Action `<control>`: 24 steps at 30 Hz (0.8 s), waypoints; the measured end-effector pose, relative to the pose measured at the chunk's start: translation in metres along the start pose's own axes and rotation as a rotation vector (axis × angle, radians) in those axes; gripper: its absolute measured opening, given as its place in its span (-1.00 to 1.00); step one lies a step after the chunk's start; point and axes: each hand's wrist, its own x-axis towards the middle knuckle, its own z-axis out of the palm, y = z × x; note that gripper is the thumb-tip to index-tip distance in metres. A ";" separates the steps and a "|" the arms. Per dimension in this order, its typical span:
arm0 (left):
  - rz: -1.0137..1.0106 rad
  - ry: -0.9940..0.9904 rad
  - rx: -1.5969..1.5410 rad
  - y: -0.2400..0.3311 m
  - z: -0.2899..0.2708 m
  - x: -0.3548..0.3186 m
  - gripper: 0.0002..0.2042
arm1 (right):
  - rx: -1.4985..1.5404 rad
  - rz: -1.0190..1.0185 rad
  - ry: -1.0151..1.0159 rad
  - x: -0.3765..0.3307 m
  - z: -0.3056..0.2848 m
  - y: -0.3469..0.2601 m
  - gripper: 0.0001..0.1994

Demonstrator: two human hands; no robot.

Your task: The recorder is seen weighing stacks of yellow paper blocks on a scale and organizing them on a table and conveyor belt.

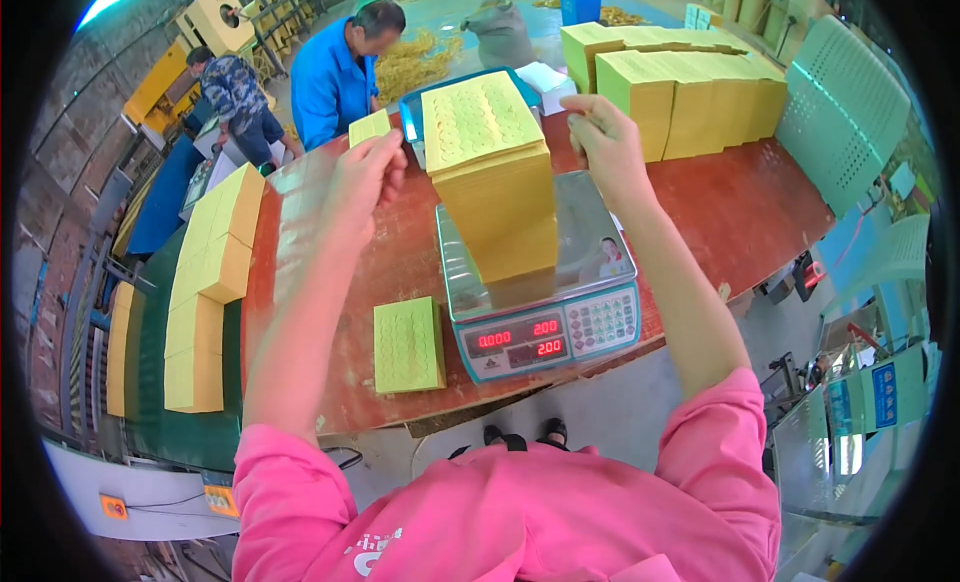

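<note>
A tall stack of yellow paper [497,197] stands upright on a digital scale [545,327], its top sheet marked with rows of curved cuts. My left hand [368,174] is raised to the left of the stack with its fingers curled together, and nothing shows in them. On the stack's other side my right hand [607,147] hovers near the top, fingers bent and partly apart, holding nothing visible. Both hands look clear of the paper. A short bundle of yellow paper [408,346] lies on the red table [340,367], left of the scale.
Long rows of yellow paper stacks [690,97] stand at the back right beside a green perforated panel [850,112]. More stacks [205,302] line a green surface at left. A co-worker in blue [330,87] is across the table; another person [235,102] bends farther back.
</note>
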 end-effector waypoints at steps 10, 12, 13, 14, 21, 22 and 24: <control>-0.314 0.397 -0.469 -0.139 -0.070 -0.150 -0.76 | 0.302 0.314 0.113 -0.143 -0.045 0.037 -0.78; -0.444 0.451 -0.491 -0.160 -0.066 -0.183 -0.77 | 0.261 0.386 0.086 -0.164 -0.054 0.048 -0.78; -0.475 0.498 -0.503 -0.168 -0.058 -0.193 -0.77 | 0.298 0.400 0.108 -0.171 -0.058 0.055 -0.78; -0.503 0.544 -0.515 -0.174 -0.051 -0.201 -0.77 | 0.335 0.413 0.132 -0.174 -0.060 0.060 -0.77; -0.361 0.475 -0.564 -0.166 0.012 -0.221 -0.75 | 0.377 0.432 0.070 -0.185 -0.070 0.064 -0.77; -0.359 0.473 -0.562 -0.164 0.017 -0.221 -0.75 | 0.382 0.432 0.070 -0.186 -0.072 0.064 -0.78; -0.345 0.463 -0.581 -0.159 0.025 -0.219 -0.75 | 0.390 0.430 0.074 -0.187 -0.078 0.064 -0.78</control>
